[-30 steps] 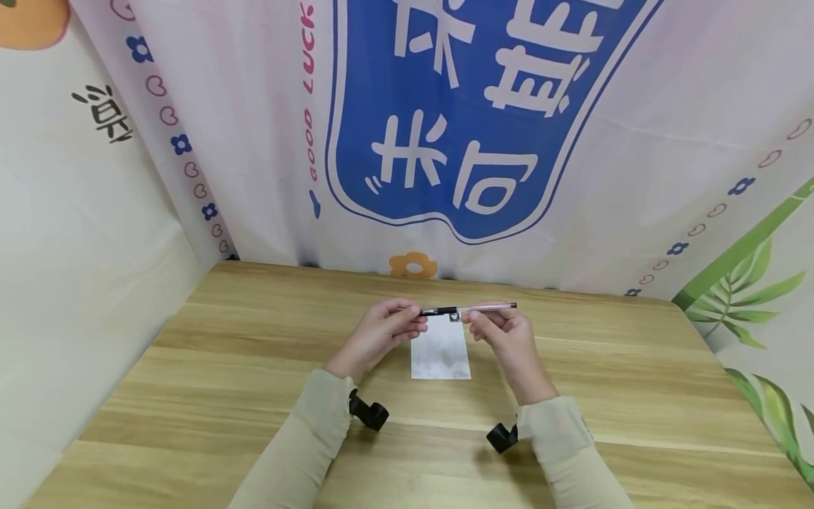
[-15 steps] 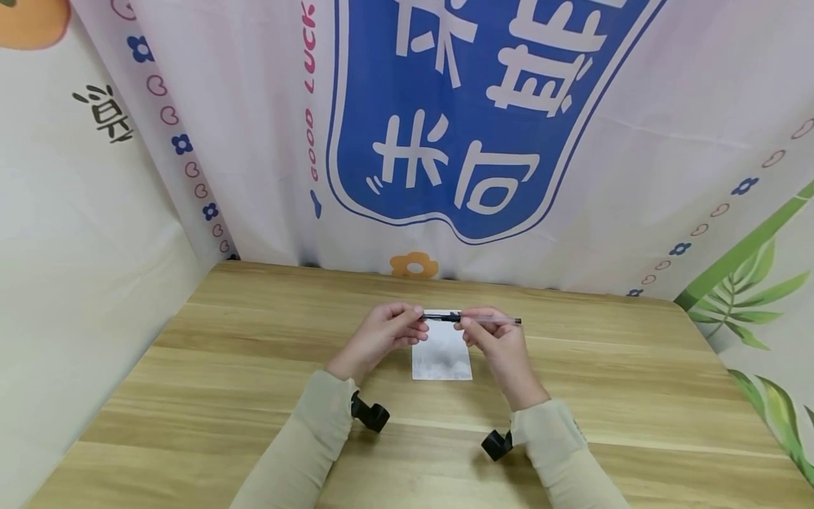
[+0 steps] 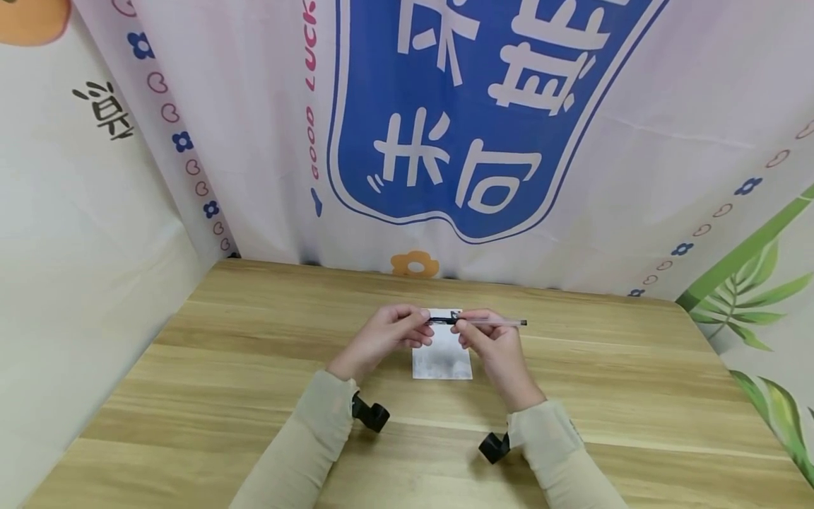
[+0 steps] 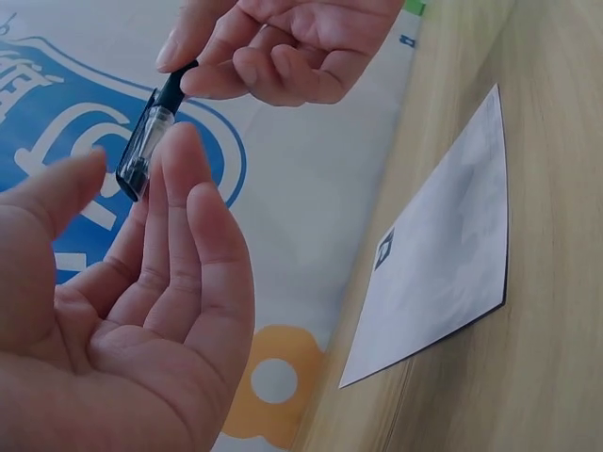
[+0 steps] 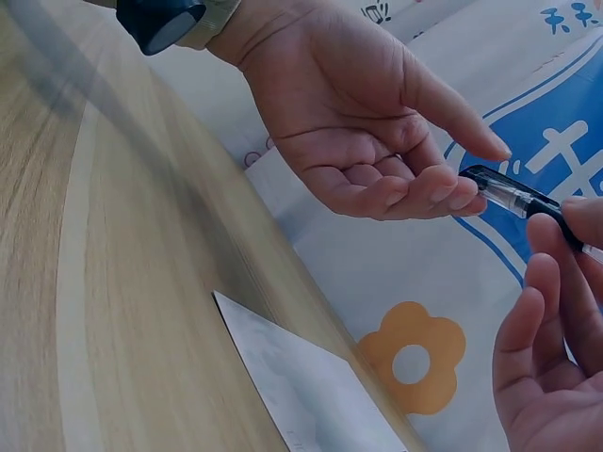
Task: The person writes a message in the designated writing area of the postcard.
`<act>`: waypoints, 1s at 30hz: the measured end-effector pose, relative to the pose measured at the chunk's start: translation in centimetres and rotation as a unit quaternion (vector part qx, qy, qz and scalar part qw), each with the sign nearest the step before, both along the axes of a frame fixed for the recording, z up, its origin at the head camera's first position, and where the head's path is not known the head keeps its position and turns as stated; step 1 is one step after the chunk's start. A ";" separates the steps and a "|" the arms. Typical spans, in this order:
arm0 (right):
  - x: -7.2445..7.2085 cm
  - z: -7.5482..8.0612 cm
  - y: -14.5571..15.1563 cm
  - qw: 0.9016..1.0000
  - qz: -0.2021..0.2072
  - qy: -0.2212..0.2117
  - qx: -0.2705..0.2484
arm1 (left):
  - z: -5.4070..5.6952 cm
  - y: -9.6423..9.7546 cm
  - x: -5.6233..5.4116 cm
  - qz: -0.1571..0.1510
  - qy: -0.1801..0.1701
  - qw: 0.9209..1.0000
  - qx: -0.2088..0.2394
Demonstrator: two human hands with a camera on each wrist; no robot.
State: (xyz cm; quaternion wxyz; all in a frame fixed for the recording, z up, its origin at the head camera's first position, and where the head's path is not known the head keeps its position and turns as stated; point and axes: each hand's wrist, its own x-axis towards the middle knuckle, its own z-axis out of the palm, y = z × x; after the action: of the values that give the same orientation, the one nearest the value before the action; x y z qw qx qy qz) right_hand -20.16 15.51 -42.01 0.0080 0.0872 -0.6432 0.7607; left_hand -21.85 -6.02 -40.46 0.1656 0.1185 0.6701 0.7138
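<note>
A pen (image 3: 510, 323) with a clear barrel and a clear-and-black cap (image 4: 148, 146) lies level between my hands, above the table. My right hand (image 3: 497, 350) pinches it between thumb and index finger at the black section near the cap. My left hand (image 3: 381, 341) is at the capped end. The left fingertips are against or just behind the cap, while the left thumb stands apart from it in both wrist views. Beneath the hands, a pale rectangular card (image 3: 443, 364) with a small dark mark near one corner lies on the wood-grain table (image 3: 254, 353).
Behind the table's far edge hangs a printed cloth (image 3: 267, 177) with a blue panel and an orange flower (image 3: 415, 264). Black wrist cameras (image 3: 370, 413) are strapped at both cuffs. Light cloth also bounds the left and right sides.
The pen has come down slightly and shifted a little to the right. My right fingers have moved toward the cap, and my left hand has shifted slightly right.
</note>
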 end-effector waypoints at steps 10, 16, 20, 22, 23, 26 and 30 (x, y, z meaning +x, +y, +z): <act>0.0 -0.2 -0.3 1.000 -0.001 -0.014 -0.004 | 0.1 -0.1 0.0 -0.026 0.020 0.999 -0.042; -0.1 -0.5 -0.3 1.000 -0.005 -0.014 -0.009 | 0.0 -0.1 -0.1 -0.032 0.024 0.997 -0.064; -0.1 -0.6 -0.4 1.000 -0.004 -0.007 -0.015 | 0.1 -0.3 -0.1 -0.034 0.024 0.997 -0.068; 0.0 -0.7 -0.4 1.000 -0.003 -0.003 -0.015 | 0.2 -0.4 -0.2 -0.033 0.026 0.997 -0.069; 0.0 -0.7 -0.4 1.000 -0.003 -0.002 -0.015 | 0.2 -0.4 -0.2 -0.033 0.025 0.997 -0.071; 0.0 -0.9 -0.5 1.000 -0.001 -0.001 -0.020 | 0.2 -0.6 -0.3 -0.032 0.023 0.996 -0.076; 0.1 -1.1 -0.7 1.000 0.001 0.001 -0.027 | 0.1 -0.9 -0.3 -0.035 0.021 0.996 -0.079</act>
State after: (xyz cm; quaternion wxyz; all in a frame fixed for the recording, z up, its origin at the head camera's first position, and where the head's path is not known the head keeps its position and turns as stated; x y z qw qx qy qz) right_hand -20.10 14.80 -43.14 0.0104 0.0880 -0.6223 0.7777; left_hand -22.13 -6.88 -40.31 0.1853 0.1431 0.7234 0.6496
